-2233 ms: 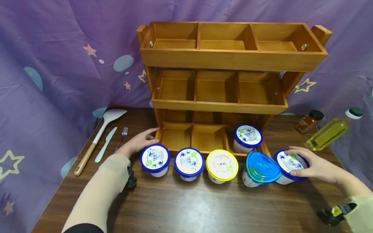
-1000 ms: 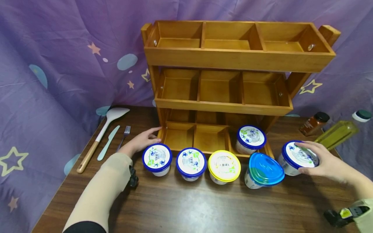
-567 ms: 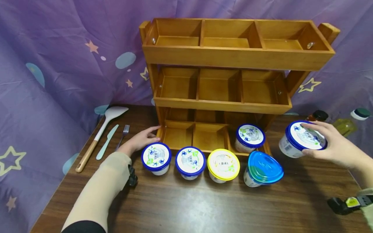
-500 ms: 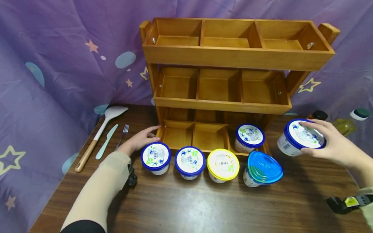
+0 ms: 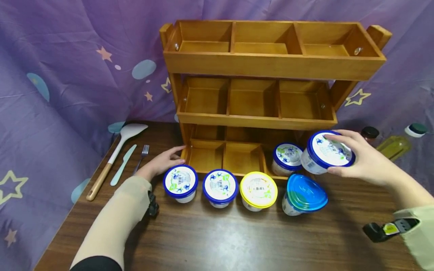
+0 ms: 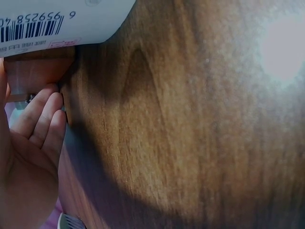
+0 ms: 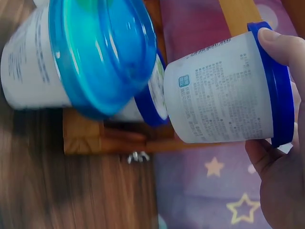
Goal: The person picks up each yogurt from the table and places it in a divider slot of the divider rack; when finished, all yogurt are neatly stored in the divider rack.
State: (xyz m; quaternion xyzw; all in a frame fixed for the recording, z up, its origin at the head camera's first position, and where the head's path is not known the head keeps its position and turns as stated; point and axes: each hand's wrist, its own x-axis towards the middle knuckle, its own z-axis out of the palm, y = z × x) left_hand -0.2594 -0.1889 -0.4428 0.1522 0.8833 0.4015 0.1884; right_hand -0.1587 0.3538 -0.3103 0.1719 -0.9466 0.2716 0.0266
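Observation:
My right hand [image 5: 362, 158] grips a blue-lidded yogurt tub [image 5: 328, 150] by its lid rim, held tilted in the air at the right end of the wooden rack's bottom tier. In the right wrist view the held tub [image 7: 219, 90] shows its printed side, with the thumb and fingers on the lid's edge. Just left of it another blue-lidded tub [image 5: 288, 155] sits in the bottom right compartment. My left hand [image 5: 165, 162] rests against the left end of the wooden rack [image 5: 254, 120], fingers extended, behind a blue-lidded tub [image 5: 181, 182] on the table.
Along the rack's front stand another blue-lidded tub [image 5: 220, 186], a yellow-lidded tub [image 5: 258, 190] and a tub with a rounded-triangular blue lid [image 5: 306, 192]. A spatula [image 5: 112, 158], knife [image 5: 123, 165] and fork [image 5: 144, 152] lie left. A dark-capped jar [image 5: 369, 133] and oil bottle [image 5: 395, 146] are at right.
My right hand has lifted the blue-lidded tub off the table and carried it up, then left toward the rack's bottom right compartment. The left hand stays at the rack's left end.

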